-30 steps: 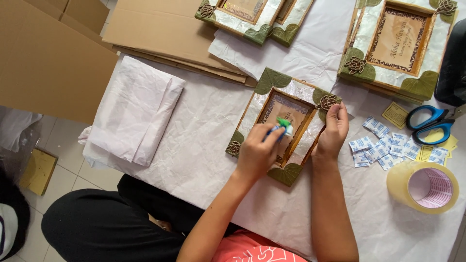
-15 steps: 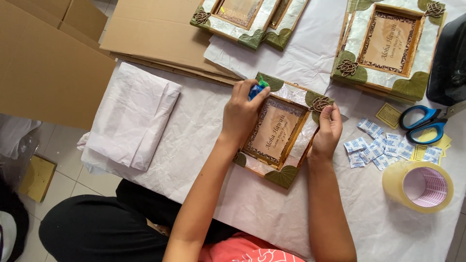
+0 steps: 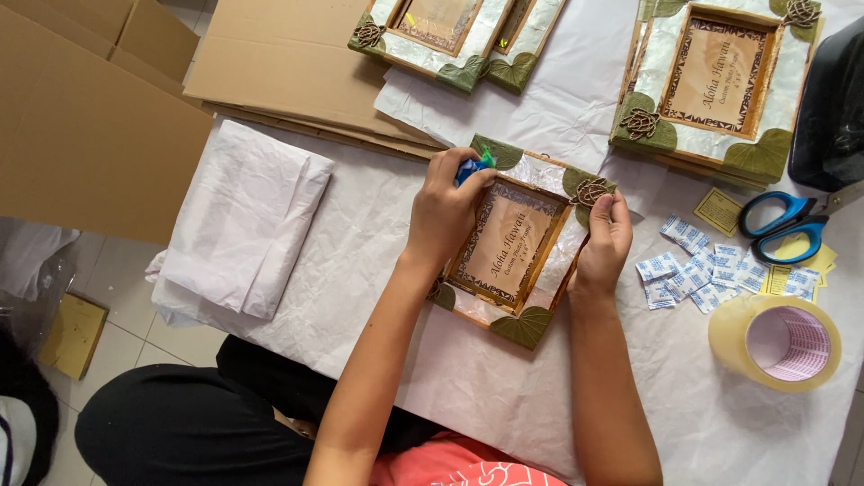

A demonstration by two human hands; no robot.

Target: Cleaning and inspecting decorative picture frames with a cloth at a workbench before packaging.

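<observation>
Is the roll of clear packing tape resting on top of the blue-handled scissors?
No, the roll of clear packing tape lies on the white paper, apart from the blue-handled scissors.

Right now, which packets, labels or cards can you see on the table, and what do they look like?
Sachets: small white-and-blue packets, scattered right of the right hand.
Yellow cards: small printed squares beside the blue scissors.
Frame insert: tan printed rectangle inside the held frame.
Cardboard sheets: flat, brown, at the table's far left.

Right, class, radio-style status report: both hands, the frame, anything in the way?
Left hand presses a blue-green cloth on the frame. Right hand steadies its right edge. Frame flat on white paper. Nothing in the way.
</observation>
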